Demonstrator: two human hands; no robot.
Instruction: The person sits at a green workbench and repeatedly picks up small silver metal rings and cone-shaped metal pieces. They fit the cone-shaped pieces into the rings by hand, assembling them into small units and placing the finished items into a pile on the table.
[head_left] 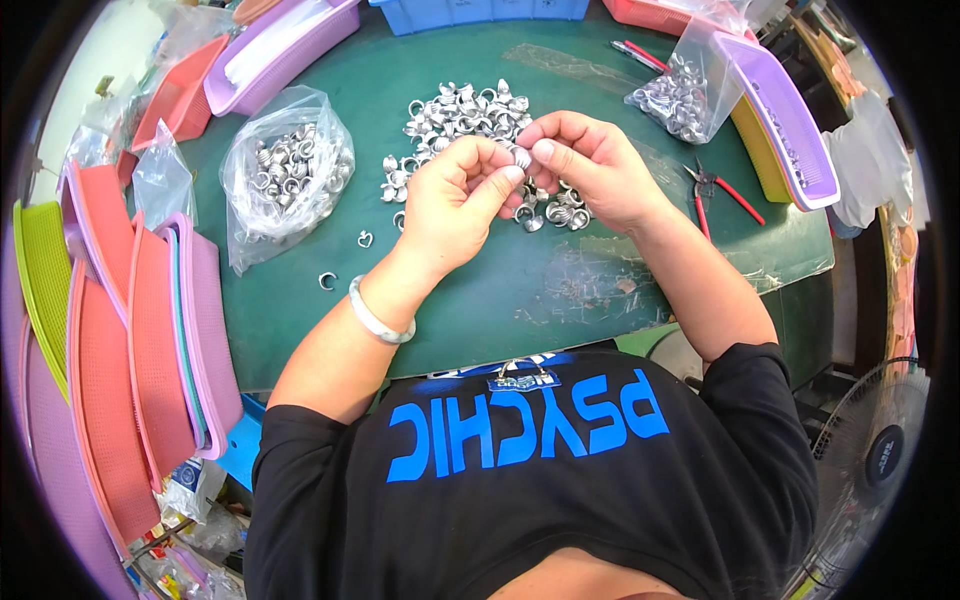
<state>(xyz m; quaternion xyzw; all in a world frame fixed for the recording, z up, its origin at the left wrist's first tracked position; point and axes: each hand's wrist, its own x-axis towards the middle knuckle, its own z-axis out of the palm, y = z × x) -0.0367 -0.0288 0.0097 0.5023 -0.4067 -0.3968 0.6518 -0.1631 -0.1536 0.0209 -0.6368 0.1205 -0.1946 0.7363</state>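
Observation:
A silver metal ring (522,157) is pinched between my two hands in front of a pile of similar rings (462,108). My left hand (460,200) is closed, with its thumb and fingertips against the ring. From the other side, my right hand (592,168) grips it with thumb and bent forefinger. More rings lie beneath and beside my fingers. Closer to me on the green table (480,305), a single loose ring (327,282) and a small heart-shaped metal piece (365,239) lie apart from the pile.
A clear bag of rings (290,180) sits left of the pile; another bag of rings (685,95) lies at the back right. Red-handled pliers (722,190) rest near a purple basket (815,165). Stacked plastic baskets (165,345) crowd the left edge. A fan (870,460) stands at right.

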